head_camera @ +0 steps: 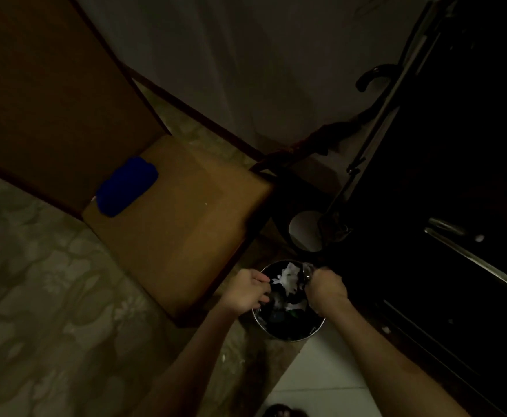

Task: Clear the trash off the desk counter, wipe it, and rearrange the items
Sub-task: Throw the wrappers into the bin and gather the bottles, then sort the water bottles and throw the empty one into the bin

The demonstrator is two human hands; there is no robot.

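Note:
A round metal trash bin [288,334] with a black liner stands on the floor below me. White crumpled paper [288,278] lies inside it among dark trash. My left hand [247,291] is at the bin's left rim, fingers curled on the edge of the liner. My right hand [326,288] is at the right rim, fist closed around the liner's shiny edge. The scene is very dim.
A brown wooden chair seat [183,224] stands left of the bin with a blue cloth [127,186] on it. A white cup-like container [305,234] sits behind the bin. Dark furniture [442,206] fills the right. White floor tiles [321,371] lie below.

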